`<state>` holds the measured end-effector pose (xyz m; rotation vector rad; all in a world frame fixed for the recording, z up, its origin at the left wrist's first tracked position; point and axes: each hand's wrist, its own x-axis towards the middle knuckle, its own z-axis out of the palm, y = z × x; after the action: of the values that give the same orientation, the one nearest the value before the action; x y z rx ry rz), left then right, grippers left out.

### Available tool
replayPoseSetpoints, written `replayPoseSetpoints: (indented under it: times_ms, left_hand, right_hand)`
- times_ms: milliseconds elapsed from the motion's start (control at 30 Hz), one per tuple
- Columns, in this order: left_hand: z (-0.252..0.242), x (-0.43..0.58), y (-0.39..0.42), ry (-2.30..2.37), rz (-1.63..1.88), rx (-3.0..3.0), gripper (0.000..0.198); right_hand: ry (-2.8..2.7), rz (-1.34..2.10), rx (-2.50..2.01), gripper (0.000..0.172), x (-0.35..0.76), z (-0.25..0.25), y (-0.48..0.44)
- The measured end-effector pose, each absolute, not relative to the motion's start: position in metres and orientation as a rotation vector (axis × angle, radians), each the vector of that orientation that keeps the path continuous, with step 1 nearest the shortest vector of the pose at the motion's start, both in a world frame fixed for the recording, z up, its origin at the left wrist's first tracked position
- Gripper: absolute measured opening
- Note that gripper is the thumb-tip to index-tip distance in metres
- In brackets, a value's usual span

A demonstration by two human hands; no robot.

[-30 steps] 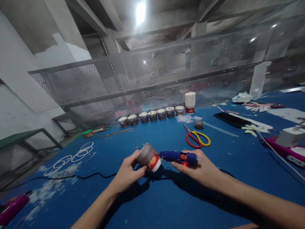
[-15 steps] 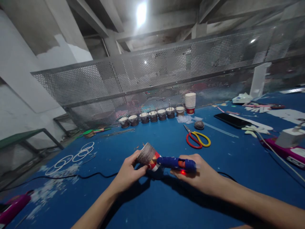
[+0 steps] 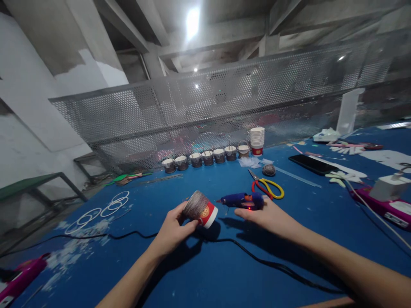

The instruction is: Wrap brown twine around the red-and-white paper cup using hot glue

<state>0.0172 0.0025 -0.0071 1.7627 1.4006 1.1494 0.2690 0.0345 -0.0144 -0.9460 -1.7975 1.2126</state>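
Observation:
My left hand [image 3: 176,229] grips a tilted paper cup [image 3: 205,210], red with a white rim and partly wrapped in grey-brown cord. To its right, my right hand [image 3: 265,216] is closed around a blue glue gun [image 3: 242,200] with a glowing red light. The gun's nozzle points left at the cup, with a small gap between them. Behind the gun lie scissors [image 3: 269,188] with one red and one yellow handle. A small ball of dark cord [image 3: 269,170] rests just beyond the scissors.
Several wrapped cups [image 3: 207,158] line the back beside a stack of paper cups [image 3: 257,140]. White rings [image 3: 84,219] lie at left. A black cable [image 3: 257,258] crosses the blue table [image 3: 205,278]. At right are a phone [image 3: 313,164] and a magenta power strip [image 3: 382,207].
My right hand has drawn the glue gun up and away from the cup, so its nozzle no longer meets it. My left hand keeps the cup in nearly the same place.

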Motion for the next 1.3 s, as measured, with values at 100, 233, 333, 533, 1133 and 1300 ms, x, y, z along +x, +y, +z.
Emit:
replayPoseSetpoints:
  times_ms: [100,233,333,533,1133,1300]
  left_hand:
    - [-0.006,0.018,0.002,1.411,1.189,1.681,0.033]
    - [-0.007,0.018,0.004,1.453,1.211,1.581,0.034]
    - [-0.009,0.018,0.007,1.486,1.238,1.532,0.034]
    - [-0.012,0.021,0.006,1.535,1.33,1.484,0.028]
    - [-0.017,0.03,-0.014,1.472,1.567,2.526,0.007]
    - [-0.015,0.023,-0.016,1.274,1.456,2.89,0.01]
  right_hand:
    - [-1.8,1.246,-1.058,0.028,0.267,-0.023,0.047]
    - [-1.941,1.147,-1.16,0.009,0.262,-0.034,0.056]
    - [-1.999,0.996,-1.197,0.004,0.261,-0.035,0.057]
    - [-2.058,0.866,-1.227,0.015,0.268,-0.029,0.053]
    - [-1.527,1.614,-0.741,0.06,0.207,-0.013,0.007]
    - [-1.261,1.998,-0.545,0.049,0.193,-0.017,0.008]
